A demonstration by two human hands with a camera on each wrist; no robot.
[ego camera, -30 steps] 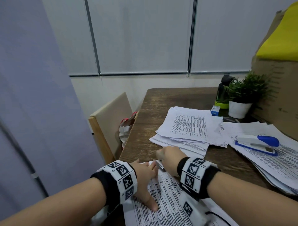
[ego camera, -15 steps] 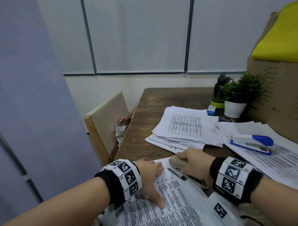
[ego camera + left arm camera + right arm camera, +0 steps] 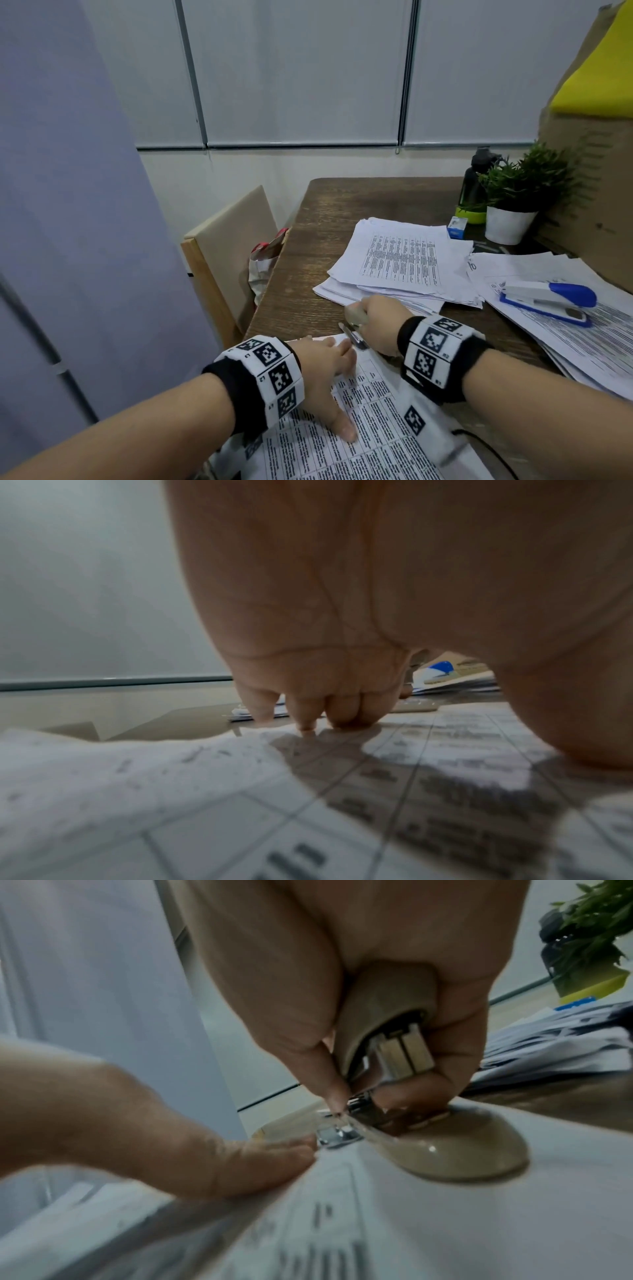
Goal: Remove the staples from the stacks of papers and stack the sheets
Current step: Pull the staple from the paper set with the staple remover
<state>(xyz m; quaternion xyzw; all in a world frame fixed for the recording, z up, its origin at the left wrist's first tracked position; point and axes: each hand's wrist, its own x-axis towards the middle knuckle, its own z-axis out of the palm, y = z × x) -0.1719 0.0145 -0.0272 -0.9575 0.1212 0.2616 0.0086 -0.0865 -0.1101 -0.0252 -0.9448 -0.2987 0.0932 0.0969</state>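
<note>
A printed stack of papers (image 3: 376, 428) lies at the table's near edge. My left hand (image 3: 325, 370) lies flat on it, and its fingertips (image 3: 308, 710) press the sheet near the top left corner. My right hand (image 3: 380, 322) grips a beige stapler (image 3: 354, 313) by its upper arm (image 3: 387, 1010). The stapler's base (image 3: 445, 1150) rests on the paper, with its metal tip (image 3: 337, 1133) at the corner, just beyond my left fingers (image 3: 205, 1150). The staple itself is too small to make out.
A loose pile of sheets (image 3: 400, 263) lies beyond my hands. A second pile (image 3: 582, 329) on the right carries a blue and white stapler (image 3: 548, 298). A potted plant (image 3: 513, 205), bottle (image 3: 474, 185), small blue box (image 3: 457, 228) and cardboard box (image 3: 599, 171) stand at the back right. A chair (image 3: 226, 246) stands left of the table.
My right hand, which had swung out to the right with the beige stapler, has come back to the paper's top left corner. My left hand stays pressed on the sheet.
</note>
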